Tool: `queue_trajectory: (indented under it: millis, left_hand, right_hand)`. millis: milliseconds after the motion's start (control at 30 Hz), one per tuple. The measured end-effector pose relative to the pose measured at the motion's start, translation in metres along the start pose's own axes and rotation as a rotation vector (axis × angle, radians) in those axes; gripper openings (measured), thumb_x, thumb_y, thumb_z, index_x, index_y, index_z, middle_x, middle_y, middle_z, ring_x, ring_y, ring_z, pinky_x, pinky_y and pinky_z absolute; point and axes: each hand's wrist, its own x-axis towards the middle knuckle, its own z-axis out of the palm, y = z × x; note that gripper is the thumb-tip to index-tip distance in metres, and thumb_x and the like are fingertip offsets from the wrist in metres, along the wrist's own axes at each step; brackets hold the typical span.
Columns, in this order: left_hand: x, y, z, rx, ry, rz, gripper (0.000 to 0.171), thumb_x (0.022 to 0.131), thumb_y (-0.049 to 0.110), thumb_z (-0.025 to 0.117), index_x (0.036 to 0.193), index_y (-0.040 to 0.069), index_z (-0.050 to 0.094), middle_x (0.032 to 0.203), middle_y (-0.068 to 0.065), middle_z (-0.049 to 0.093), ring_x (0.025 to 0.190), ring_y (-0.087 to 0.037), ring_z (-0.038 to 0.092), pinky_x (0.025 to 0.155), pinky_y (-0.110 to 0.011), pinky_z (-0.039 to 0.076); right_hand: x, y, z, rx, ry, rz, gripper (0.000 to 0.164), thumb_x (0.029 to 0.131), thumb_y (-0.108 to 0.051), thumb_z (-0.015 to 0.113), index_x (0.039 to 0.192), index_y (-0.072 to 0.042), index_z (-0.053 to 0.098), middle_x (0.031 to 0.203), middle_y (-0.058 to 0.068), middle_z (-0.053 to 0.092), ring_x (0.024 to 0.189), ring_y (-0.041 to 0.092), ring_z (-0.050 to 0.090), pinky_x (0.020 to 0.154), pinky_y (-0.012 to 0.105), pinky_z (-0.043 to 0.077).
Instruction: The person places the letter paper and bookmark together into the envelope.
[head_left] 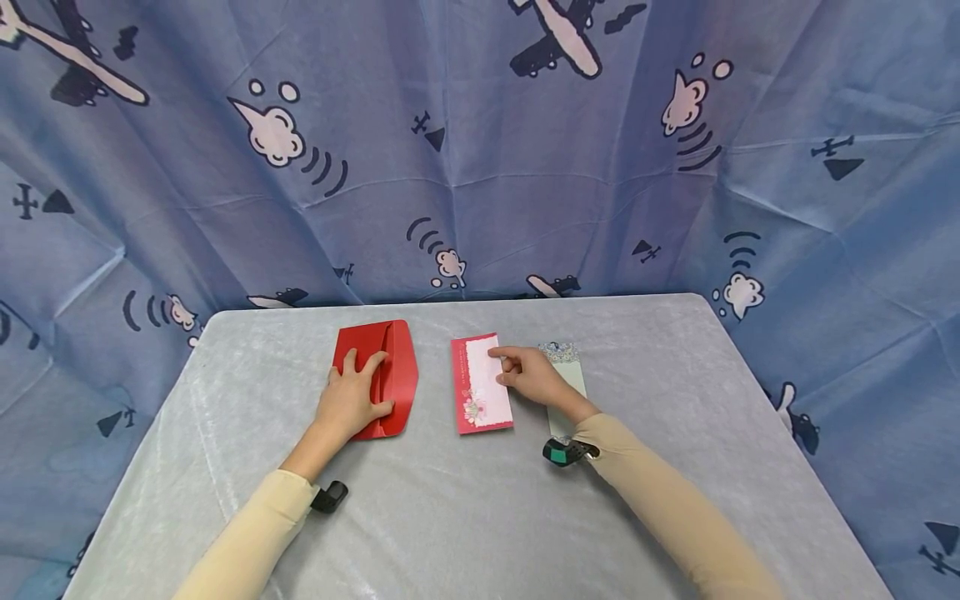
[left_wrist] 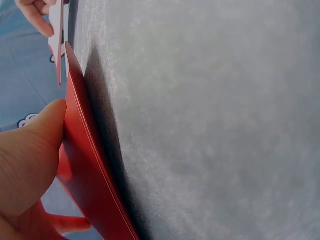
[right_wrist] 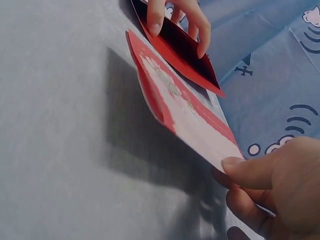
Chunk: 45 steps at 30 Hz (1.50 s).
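On the left of the table in the head view is a red envelope (head_left: 403, 375), its flap turned to the right. My left hand (head_left: 348, 400) presses on it with spread fingers, thumb near the flap. The right wrist view shows the envelope's mouth (right_wrist: 192, 55) gaping between thumb and fingers. With thumb and fingers my right hand (head_left: 531, 375) pinches the right edge of a pink greeting card (head_left: 487, 392). The card has a white panel and a flower print; in the right wrist view it is tilted over its shadow, its near edge showing folded layers (right_wrist: 152, 97).
A pale green card (head_left: 567, 375) with a speckled patterned band lies on the table partly under my right hand and wrist. A light grey cloth (head_left: 450, 517) covers the table. Behind its far edge hangs a blue curtain (head_left: 480, 208) printed with planes.
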Motion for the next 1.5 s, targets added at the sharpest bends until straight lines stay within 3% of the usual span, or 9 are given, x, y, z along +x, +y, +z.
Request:
queue_trajectory:
  millis: [667, 1133, 1500]
  left_hand:
    - [-0.001, 0.0, -0.001, 0.01, -0.014, -0.005, 0.082, 0.076, 0.036, 0.079, 0.147, 0.021, 0.041, 0.151, -0.031, 0.033, 0.121, -0.059, 0.047, 0.081, -0.061, 0.057]
    - [-0.003, 0.016, -0.003, -0.005, -0.06, 0.013, 0.085, 0.075, 0.038, 0.081, 0.148, 0.022, 0.041, 0.153, -0.03, 0.032, 0.122, -0.058, 0.047, 0.084, -0.06, 0.057]
    - [-0.001, 0.016, 0.0, 0.019, -0.065, 0.003, 0.078, 0.082, 0.041, 0.076, 0.149, 0.022, 0.04, 0.153, -0.03, 0.032, 0.124, -0.06, 0.046, 0.085, -0.061, 0.056]
  right_hand:
    - [0.024, -0.018, 0.023, 0.018, -0.02, -0.018, 0.043, 0.089, -0.001, 0.067, 0.131, -0.005, 0.062, 0.083, 0.002, 0.054, 0.069, 0.011, 0.046, 0.062, 0.02, 0.038]
    - [0.032, -0.028, 0.029, 0.032, -0.035, -0.039, 0.042, 0.088, 0.001, 0.067, 0.13, -0.003, 0.062, 0.081, 0.003, 0.052, 0.068, 0.01, 0.045, 0.059, 0.019, 0.037]
    - [0.04, -0.033, 0.035, 0.016, -0.05, -0.044, 0.043, 0.087, 0.002, 0.067, 0.13, -0.001, 0.062, 0.078, 0.002, 0.052, 0.065, 0.009, 0.045, 0.057, 0.018, 0.035]
